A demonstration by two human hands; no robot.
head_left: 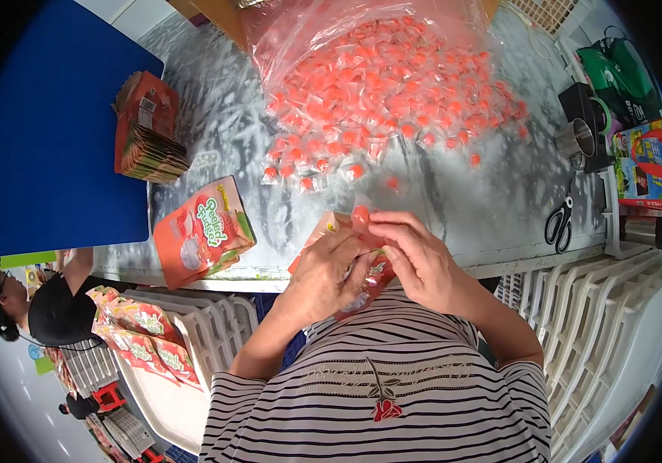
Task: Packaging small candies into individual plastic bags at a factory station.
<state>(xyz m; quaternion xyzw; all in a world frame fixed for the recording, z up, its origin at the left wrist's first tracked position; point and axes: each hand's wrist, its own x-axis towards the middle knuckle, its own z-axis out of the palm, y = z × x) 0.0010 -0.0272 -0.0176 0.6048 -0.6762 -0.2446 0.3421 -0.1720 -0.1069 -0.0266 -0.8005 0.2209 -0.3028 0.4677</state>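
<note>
Close to my body, at the near table edge, a red-orange snack pouch is between my two hands. My left hand is closed on its left side, fingers curled over it. My right hand pinches the pouch near its upper right edge; its fingertips partly hide the edge. A red wrapped candy shows just at my right fingertips; whether they hold it I cannot tell. Ahead lies a large heap of red candies in clear wrappers, spilling from a clear plastic bag.
A filled-looking pouch lies left of my hands, and a stack of flat pouches behind it by a blue board. Black scissors and a metal cup are at right. White trays stand below; another person is at left.
</note>
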